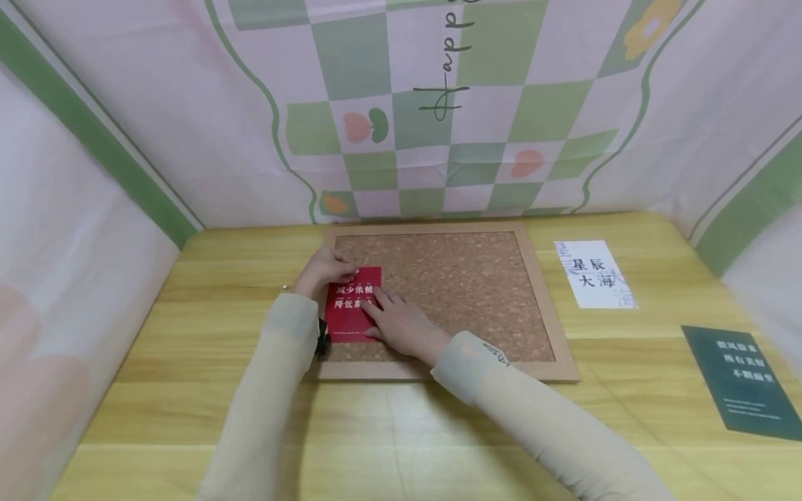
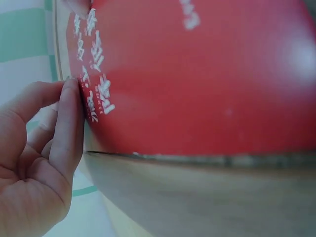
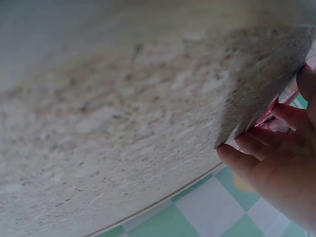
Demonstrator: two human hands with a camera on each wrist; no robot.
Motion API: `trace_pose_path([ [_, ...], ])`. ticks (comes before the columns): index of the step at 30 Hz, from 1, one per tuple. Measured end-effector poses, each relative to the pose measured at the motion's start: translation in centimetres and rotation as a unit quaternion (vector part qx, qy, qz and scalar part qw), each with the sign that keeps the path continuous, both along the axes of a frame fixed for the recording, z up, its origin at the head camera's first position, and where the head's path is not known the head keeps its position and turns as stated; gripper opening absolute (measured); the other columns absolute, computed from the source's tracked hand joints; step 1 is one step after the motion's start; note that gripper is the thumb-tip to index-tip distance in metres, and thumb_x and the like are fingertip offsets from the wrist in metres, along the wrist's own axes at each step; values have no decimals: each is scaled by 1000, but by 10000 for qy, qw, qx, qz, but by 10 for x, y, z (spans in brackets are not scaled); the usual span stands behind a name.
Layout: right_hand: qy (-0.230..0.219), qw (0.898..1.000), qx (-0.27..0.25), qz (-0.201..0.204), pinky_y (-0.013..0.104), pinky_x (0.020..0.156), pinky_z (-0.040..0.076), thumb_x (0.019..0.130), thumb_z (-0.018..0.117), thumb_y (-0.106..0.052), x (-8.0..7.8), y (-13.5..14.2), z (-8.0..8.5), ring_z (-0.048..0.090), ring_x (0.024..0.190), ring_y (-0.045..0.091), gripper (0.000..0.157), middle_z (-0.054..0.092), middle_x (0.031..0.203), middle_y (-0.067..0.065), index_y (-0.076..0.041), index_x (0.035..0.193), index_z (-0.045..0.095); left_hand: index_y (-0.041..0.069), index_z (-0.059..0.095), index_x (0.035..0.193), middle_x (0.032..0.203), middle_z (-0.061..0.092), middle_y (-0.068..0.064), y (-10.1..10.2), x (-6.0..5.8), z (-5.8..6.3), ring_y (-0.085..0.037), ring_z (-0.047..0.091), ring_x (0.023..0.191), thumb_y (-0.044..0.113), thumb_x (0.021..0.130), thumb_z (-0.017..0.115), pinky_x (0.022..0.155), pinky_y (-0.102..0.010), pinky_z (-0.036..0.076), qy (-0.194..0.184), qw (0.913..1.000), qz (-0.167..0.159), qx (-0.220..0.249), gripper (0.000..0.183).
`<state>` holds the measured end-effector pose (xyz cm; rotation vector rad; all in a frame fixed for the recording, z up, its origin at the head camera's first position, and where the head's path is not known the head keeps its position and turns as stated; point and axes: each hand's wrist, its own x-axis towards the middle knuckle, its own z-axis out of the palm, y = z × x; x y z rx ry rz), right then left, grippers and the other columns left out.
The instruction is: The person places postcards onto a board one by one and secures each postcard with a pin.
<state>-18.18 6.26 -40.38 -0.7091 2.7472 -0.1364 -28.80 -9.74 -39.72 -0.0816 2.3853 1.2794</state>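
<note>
A red card (image 1: pixel 354 316) with white characters lies upright over the left part of a cork board (image 1: pixel 457 292). My left hand (image 1: pixel 326 270) is at the card's top left, thumb and fingertips together at its upper edge, as the left hand (image 2: pixel 42 143) in the left wrist view also shows. Its fingers hide that corner. From the right, my right hand (image 1: pixel 404 323) rests with spread fingers on the card's right edge and the cork beside it. In the right wrist view the fingertips of the right hand (image 3: pixel 276 158) touch the cork surface (image 3: pixel 133 123).
The board's wooden frame (image 1: pixel 551 313) lies on a yellow wooden table (image 1: pixel 250 278). To its right are a white card (image 1: pixel 595 275) with black characters and a dark green card (image 1: pixel 742 383). A checked green and white cloth (image 1: pixel 420 160) hangs behind.
</note>
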Motion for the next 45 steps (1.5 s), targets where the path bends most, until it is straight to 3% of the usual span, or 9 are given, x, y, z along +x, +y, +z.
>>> trace_pose_path([
  [6, -42, 10000, 8, -9, 49, 116, 29, 99, 42, -45, 0, 0, 0, 23, 147, 29, 58, 23, 158, 14, -18, 150, 32, -8, 65, 113, 86, 64, -5, -2, -1, 1, -1, 59, 62, 10, 94, 58, 63, -14, 53, -143, 9996, 99, 200, 26],
  [17, 101, 9998, -154, 109, 50, 116, 30, 99, 43, -44, 1, 2, 0, 25, 146, 32, 58, 25, 157, 17, -14, 149, 34, -10, 61, 119, 123, 61, -25, -1, -1, 2, 0, 58, 59, 5, 94, 56, 61, -10, 52, -367, 9970, 385, 554, 30],
  [30, 8, 9999, -99, 55, 50, 117, 27, 100, 42, -43, 0, 0, 1, 24, 146, 32, 57, 23, 158, 17, -15, 149, 33, -12, 57, 122, 129, 58, -25, -2, -4, 2, 1, 58, 57, 3, 93, 56, 64, -11, 53, -523, 9956, 415, 658, 32],
  [34, 33, 10000, -47, 68, 50, 117, 27, 100, 41, -43, 0, 0, 1, 23, 146, 31, 57, 23, 158, 16, -15, 150, 32, -9, 59, 122, 123, 62, -24, -1, -1, 3, 0, 58, 58, 9, 93, 58, 66, -13, 54, -438, 9967, 430, 532, 34],
  [40, 86, 9998, -100, 119, 50, 117, 28, 100, 41, -43, 1, 0, 1, 24, 146, 33, 57, 24, 157, 17, -15, 149, 33, -9, 60, 120, 89, 64, -7, 0, 3, 4, -3, 59, 62, 19, 94, 60, 78, -22, 57, -307, 9975, 500, 396, 38],
  [42, 87, 9998, -127, 116, 50, 117, 28, 100, 42, -43, 1, 0, 1, 24, 146, 33, 57, 24, 157, 18, -14, 149, 34, -8, 60, 120, 89, 64, -7, 0, 3, 3, -4, 59, 63, 19, 93, 60, 77, -22, 57, -279, 9976, 496, 406, 38],
  [45, 65, 9999, -115, 100, 50, 117, 27, 100, 42, -43, 1, 0, 1, 23, 146, 32, 58, 24, 157, 17, -14, 149, 33, -7, 61, 119, 103, 67, -14, 0, 2, 1, -3, 59, 62, 18, 93, 61, 71, -19, 56, -263, 9975, 497, 427, 37],
])
